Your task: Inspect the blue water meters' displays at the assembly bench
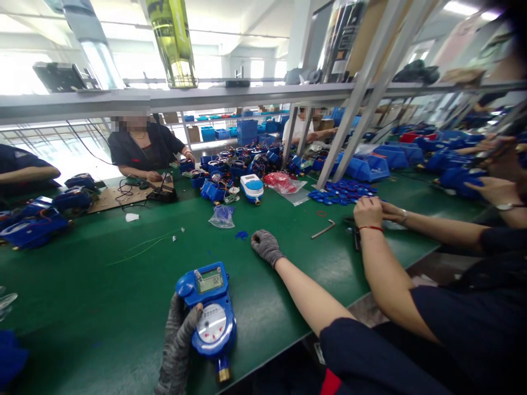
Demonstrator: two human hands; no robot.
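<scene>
My left hand, in a grey glove, grips a blue water meter by its left side near the table's front edge. The thumb lies on the rim of the round white dial. Above the dial, a small LCD shows digits, and a brass threaded end points toward me. My right hand, also in a grey glove, rests on the green table with its fingers curled together. Whatever its fingertips may hold is hidden. Just left of it lie small blue pieces, with a clear plastic bag of blue parts behind them.
A hex key lies right of my right hand. Farther back are a white-and-blue meter, a bag of red parts and blue caps. A co-worker's hands work at the right. Metal posts rise from the table.
</scene>
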